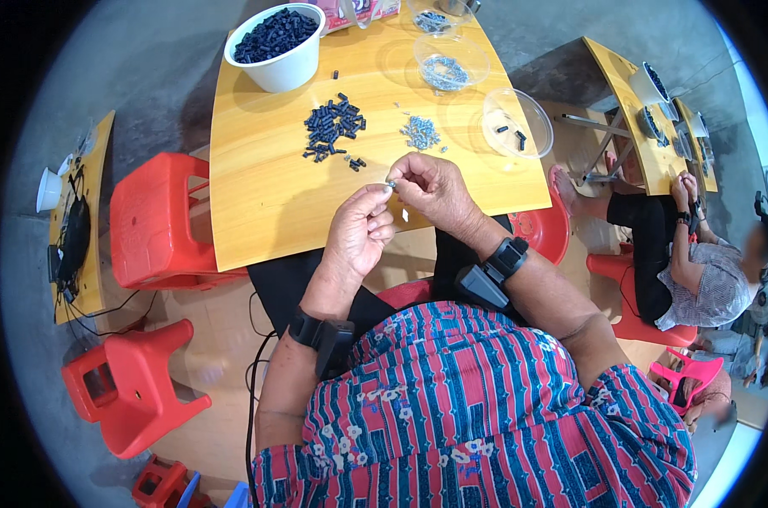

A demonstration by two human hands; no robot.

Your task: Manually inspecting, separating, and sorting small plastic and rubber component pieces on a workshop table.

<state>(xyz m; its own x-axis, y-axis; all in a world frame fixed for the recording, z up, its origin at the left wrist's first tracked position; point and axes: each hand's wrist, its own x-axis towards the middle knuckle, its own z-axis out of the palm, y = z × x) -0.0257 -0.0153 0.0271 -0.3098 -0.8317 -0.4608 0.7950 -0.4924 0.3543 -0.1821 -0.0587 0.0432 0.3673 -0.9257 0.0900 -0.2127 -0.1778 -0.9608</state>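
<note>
Pinching tiny metal part [391, 183], left hand [360, 230] and right hand [429, 188] met fingertip to fingertip; part mostly hidden, kind unclear. Just beyond hands: silvery screw heap [420, 132], black-piece pile [331, 127]. Farther: clear bowls [519, 123], white bowl [276, 42]; pink package [350, 12] cut off by frame. Yellow wooden table [265, 203], grey concrete floor, red stools [151, 220] to left.

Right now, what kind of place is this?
Probably a small hand-assembly workshop. Low yellow wooden table carries a pile of small black plastic parts and a pile of small silver screws, red plastic stools on concrete, and another seated person at a similar table.
</note>
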